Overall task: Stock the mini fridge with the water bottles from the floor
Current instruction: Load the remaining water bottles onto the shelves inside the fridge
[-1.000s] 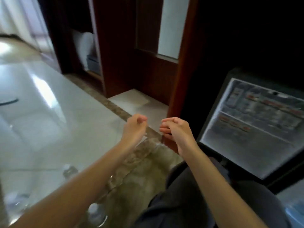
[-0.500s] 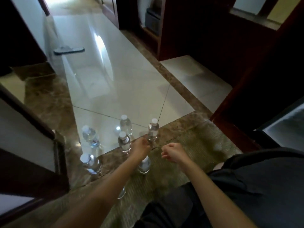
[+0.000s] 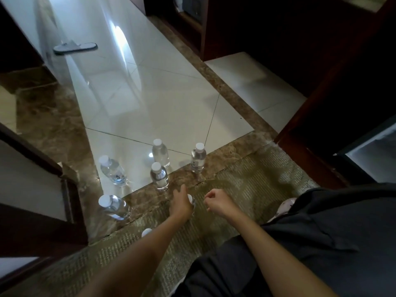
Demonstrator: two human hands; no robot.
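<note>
Head view looks down at a person crouched on the floor, both forearms reaching toward a cluster of water bottles (image 3: 159,177). Five stand in plain sight: four on the pale tile or at its marble border and one at the left beside a dark wooden frame (image 3: 38,166); a sixth shows only its white cap (image 3: 146,232) beside the left forearm. The left hand (image 3: 181,205) is curled over a seventh bottle (image 3: 190,199) standing on the woven mat (image 3: 246,179), fingers wrapped round its neck so only a sliver of cap and shoulder shows; whether it has left the floor I cannot tell. The right hand (image 3: 218,203) hangs just beside it, loosely curled and holding nothing. The mini fridge (image 3: 372,151) sits at the right edge, door apparently open, its pale interior cut off by the frame, so I cannot see any bottles inside. As I judge it, nearly all the stocking is left to do. A grey slipper (image 3: 75,48) lies well apart up the hallway.
</note>
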